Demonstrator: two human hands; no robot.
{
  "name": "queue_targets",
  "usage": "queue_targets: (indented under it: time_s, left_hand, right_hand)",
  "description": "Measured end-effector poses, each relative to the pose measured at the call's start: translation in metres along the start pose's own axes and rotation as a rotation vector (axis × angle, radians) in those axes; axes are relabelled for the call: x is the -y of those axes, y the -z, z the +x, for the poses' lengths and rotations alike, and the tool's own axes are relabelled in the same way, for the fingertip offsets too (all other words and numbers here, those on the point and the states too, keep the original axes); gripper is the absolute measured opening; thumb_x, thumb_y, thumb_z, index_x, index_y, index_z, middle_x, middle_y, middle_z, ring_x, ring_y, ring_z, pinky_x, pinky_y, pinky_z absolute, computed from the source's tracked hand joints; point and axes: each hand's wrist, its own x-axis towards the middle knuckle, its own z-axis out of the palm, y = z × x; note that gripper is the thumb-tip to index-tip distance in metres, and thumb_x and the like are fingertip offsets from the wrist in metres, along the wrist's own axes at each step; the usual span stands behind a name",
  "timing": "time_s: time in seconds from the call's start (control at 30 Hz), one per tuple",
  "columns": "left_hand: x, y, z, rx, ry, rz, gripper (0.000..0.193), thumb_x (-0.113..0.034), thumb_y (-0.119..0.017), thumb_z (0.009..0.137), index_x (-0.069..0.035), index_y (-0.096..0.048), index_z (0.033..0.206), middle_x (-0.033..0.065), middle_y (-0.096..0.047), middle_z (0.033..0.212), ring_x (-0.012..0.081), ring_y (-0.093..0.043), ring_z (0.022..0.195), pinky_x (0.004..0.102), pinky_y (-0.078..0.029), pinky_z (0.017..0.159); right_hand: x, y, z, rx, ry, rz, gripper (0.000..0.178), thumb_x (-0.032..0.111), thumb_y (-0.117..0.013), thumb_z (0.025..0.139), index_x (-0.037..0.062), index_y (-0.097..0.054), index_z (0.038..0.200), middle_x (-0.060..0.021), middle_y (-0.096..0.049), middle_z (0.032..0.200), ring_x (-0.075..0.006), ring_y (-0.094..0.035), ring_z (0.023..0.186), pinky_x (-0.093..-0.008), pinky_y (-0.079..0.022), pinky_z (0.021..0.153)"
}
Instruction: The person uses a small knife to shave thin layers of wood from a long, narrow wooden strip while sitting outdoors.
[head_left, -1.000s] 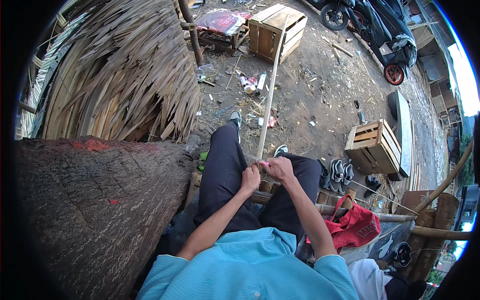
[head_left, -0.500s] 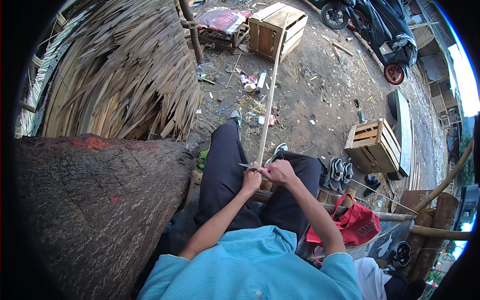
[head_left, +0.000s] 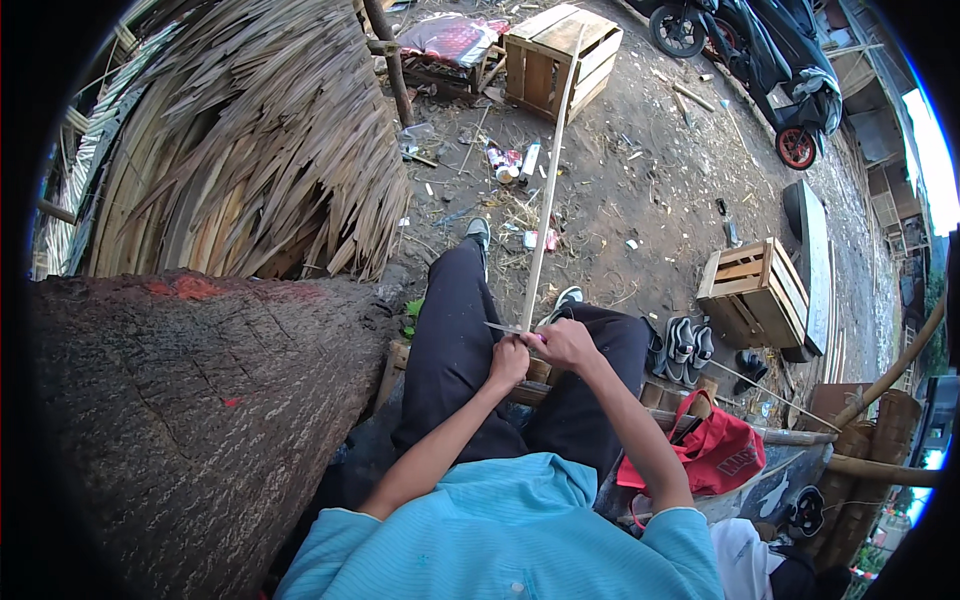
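Observation:
Between my knees, my left hand is closed around the near end of a long pale strip, which looks like bamboo or wood. The strip runs away from me, and its far tip overlaps a wooden crate in the picture. Just right of that, my right hand is wrapped around the handle of a knife. Its blade points left and lies across the strip, close above my left fist. The knife's handle is mostly hidden by my fingers, with a bit of purple showing.
A dark tree trunk fills the left, below dry thatch. Wooden crates stand at the far middle and right. Beside my right leg are shoes and a red bag. Motorbikes stand far right.
The whole view has shifted slightly, with the surroundings sitting a little further right. Both hands keep their holds, and the knife stays across the strip near my left fist.

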Motion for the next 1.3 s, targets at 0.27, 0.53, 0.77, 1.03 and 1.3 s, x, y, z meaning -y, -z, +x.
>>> queue_targets:
  time_s: [0.27,0.53,0.77,1.03,1.3]
  left_hand:
    - [0.003,0.0,0.0,-0.071,-0.281,0.228,0.039,-0.027,-0.032,0.093,0.003,-0.056,0.087,0.0282,-0.06,0.082,0.0446,-0.057,0.083,0.0509,-0.045,0.073]
    - [0.006,0.0,0.012,0.051,0.042,0.035,0.038,-0.025,-0.03,0.094,0.004,-0.053,0.092,0.0302,-0.058,0.091,0.0463,-0.055,0.088,0.0526,-0.042,0.077]
    - [0.006,-0.002,-0.001,-0.063,-0.305,0.267,0.033,-0.021,-0.03,0.091,0.004,-0.051,0.095,0.03,-0.058,0.081,0.0433,-0.057,0.083,0.0529,-0.043,0.074]
    - [0.023,-0.004,0.012,0.034,-0.186,0.194,0.034,-0.023,-0.028,0.092,0.004,-0.05,0.093,0.0307,-0.057,0.081,0.0471,-0.055,0.082,0.0533,-0.042,0.074]
    - [0.004,-0.001,0.0,0.034,-0.161,-0.038,0.048,-0.036,-0.03,0.096,0.002,-0.052,0.077,0.0115,-0.049,0.052,0.0214,-0.051,0.037,0.0342,-0.039,0.032]
  right_hand:
    - [-0.004,0.004,0.008,-0.079,-0.1,-0.158,0.054,0.056,-0.043,0.085,0.0131,-0.065,0.06,-0.0138,-0.056,0.051,-0.0321,-0.059,0.051,-0.0423,-0.047,0.048]
    - [-0.007,-0.001,0.014,-0.214,0.028,-0.032,0.051,0.054,-0.046,0.084,0.0098,-0.063,0.063,-0.0156,-0.057,0.054,-0.0334,-0.057,0.052,-0.0428,-0.042,0.046]
    - [-0.022,0.008,0.012,-0.132,-0.031,-0.063,0.053,0.056,-0.048,0.083,0.0103,-0.063,0.06,-0.0148,-0.058,0.055,-0.0333,-0.058,0.054,-0.0417,-0.044,0.047]
    - [-0.009,0.017,0.011,-0.104,0.065,-0.068,0.056,0.058,-0.047,0.082,0.0098,-0.065,0.061,-0.0162,-0.057,0.054,-0.0341,-0.059,0.054,-0.0416,-0.045,0.049]
    - [-0.006,0.004,0.003,-0.073,0.099,-0.028,0.056,0.057,-0.043,0.084,0.0105,-0.061,0.06,-0.0158,-0.056,0.054,-0.034,-0.057,0.053,-0.0427,-0.043,0.047]
